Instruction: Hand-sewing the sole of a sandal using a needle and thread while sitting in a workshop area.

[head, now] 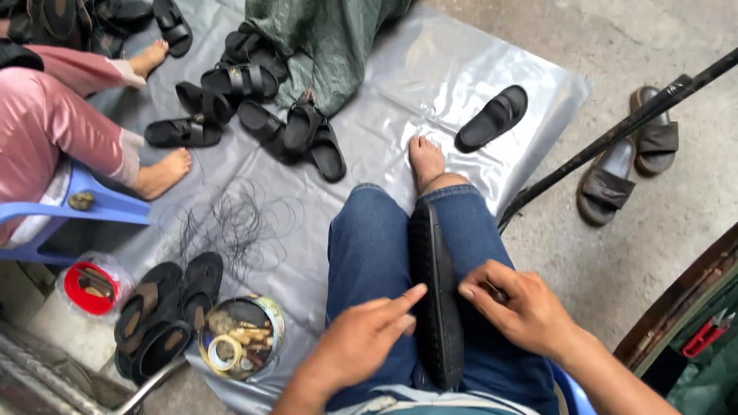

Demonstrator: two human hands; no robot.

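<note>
Left hand (367,338) rests on the left thigh, index finger stretched out so its tip touches the edge of a black sandal sole (435,296); remaining fingers loosely curled, nothing gripped. Right hand (521,307) lies against the sole's opposite edge, fingers curled around a small dark tool (498,293), kind not discernible.

Sole stands on its edge, clamped between the person's two jeans-clad thighs (367,253), running lengthwise from the lap toward the knees. Person's bare foot (425,160) rests on a grey plastic sheet (430,77) spread over the concrete floor.

On the sheet: a single black slide sandal (492,117) just right of the foot; a heap of black strapped sandals (254,107) further off, beside a green cloth bundle (327,42); a tangle of thin black thread (231,223) to the left. Near the left knee, a round tin (240,336) holding rolls and small oddments, touching a stack of dark sandals (165,315). Beside those, a red-lidded container (88,288) in a clear bag.

Another person in pink trousers (46,115) sits on a blue plastic chair (100,206) at upper left, barefoot. Off the sheet at right: a pair of brown slides (626,157) and a dark metal bar (615,134) lying diagonally.
</note>
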